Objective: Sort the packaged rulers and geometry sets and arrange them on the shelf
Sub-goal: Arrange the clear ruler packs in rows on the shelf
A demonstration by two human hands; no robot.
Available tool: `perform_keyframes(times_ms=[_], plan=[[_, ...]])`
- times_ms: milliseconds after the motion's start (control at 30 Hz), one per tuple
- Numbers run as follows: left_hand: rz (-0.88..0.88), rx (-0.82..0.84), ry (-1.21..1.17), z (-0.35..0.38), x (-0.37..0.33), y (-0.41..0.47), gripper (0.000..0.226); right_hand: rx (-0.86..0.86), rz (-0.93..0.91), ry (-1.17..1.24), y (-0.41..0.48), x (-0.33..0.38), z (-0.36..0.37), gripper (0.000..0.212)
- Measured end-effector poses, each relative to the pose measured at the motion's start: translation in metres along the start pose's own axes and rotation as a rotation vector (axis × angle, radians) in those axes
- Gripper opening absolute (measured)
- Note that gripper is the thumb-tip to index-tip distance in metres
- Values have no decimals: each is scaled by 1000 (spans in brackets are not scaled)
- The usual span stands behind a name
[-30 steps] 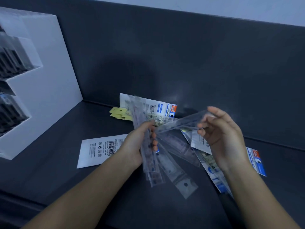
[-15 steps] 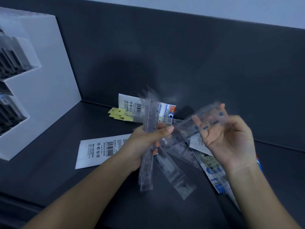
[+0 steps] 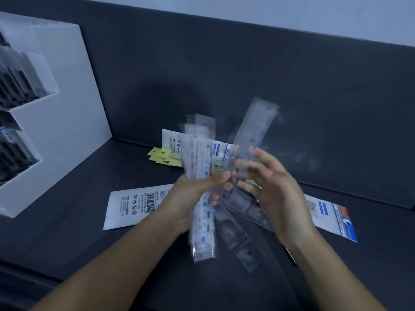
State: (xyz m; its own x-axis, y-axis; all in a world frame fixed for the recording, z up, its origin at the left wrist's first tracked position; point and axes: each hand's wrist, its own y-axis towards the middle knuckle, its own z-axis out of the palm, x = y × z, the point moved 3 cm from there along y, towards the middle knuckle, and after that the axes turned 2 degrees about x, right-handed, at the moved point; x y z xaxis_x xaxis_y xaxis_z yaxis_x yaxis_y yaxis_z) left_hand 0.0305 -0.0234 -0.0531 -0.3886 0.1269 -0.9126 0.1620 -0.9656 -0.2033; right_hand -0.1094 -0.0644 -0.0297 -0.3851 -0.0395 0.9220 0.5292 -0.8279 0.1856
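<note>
"Dark table (image 3: 67,243), dark back panel (image 3: 224,63). What does the stock look like?"

"Long, narrow clear sleeves with printed rulers inside. My left hand (image 3: 197,191) has fingers and thumb curled round a bundle of rulers (image 3: 203,221), held nearly upright above the table. Loose ruler sleeves (image 3: 238,241) lie fanned on the table beneath my hands."

"And the right?"

"My right hand (image 3: 278,196) is raised just beside the bundle, fingers spread (badly blurred). A single ruler (image 3: 256,129) slants up from its fingertips. Whether it's pinched, I can't tell."

"Geometry sets?"

"Three flat white packs on the table: the barcode pack (image 3: 134,207) left of my left wrist, the rear pack (image 3: 171,140) partly behind the bundle, and the blue-edged pack (image 3: 332,216) right of my right forearm. Yellow tags (image 3: 164,157) sit by the rear pack."

"Anything in the rack?"

"White rack (image 3: 67,108) at the left edge, its stepped compartments holding rows of dark items (image 3: 13,86) too blurred to name."
</note>
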Motion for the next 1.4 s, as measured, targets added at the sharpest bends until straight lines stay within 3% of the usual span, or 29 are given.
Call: perform_keyframes(times_ms=[133,200,300,367,500,567,633,700,767,900,1000,1067,1200,1267,1333,1400], plan=[[-16,53,74,3,2,-2,37,-57,-145,-495,-3,-6,1,21],[-11,47,99,5,3,-4,41,-90,-103,-409,-2,-7,1,13],[34,0,33,4,-1,-2,29,-154,-17,-82,-2,-1,2,6],[62,-8,17,2,-3,0,36,-148,9,-118,-4,2,5,3],[56,121,-37,9,-2,-1,32,57,22,-694,-7,-19,14,41],[81,89,-65,9,1,2,26,69,-65,-1074,-8,-24,13,66],[97,-18,-199,1,1,8,20,4,-27,-1281,-6,-15,8,78],[90,-116,-405,-10,-1,14,19,76,173,-1462,-7,-9,1,77],[70,-177,-581,-16,-3,18,22,235,366,-1674,-12,-12,0,61],[21,-288,-668,-22,-1,21,20,323,459,-1730,-17,-15,2,36],[42,-336,-670,-27,-2,22,20,236,471,-1790,-16,-14,-5,39],[44,-359,-667,-29,-2,22,19,158,445,-1805,-13,-18,-9,27],[34,-376,-639,-30,-1,21,18,59,436,-1606,-9,-25,-14,13],[33,-378,-625,-29,-1,20,18,70,423,-1560,-10,-24,-7,28],[36,-376,-617,-28,-1,20,17,124,398,-1696,-11,-24,2,46],[35,-369,-614,-27,-1,19,15,169,423,-1760,-9,-28,7,46]])
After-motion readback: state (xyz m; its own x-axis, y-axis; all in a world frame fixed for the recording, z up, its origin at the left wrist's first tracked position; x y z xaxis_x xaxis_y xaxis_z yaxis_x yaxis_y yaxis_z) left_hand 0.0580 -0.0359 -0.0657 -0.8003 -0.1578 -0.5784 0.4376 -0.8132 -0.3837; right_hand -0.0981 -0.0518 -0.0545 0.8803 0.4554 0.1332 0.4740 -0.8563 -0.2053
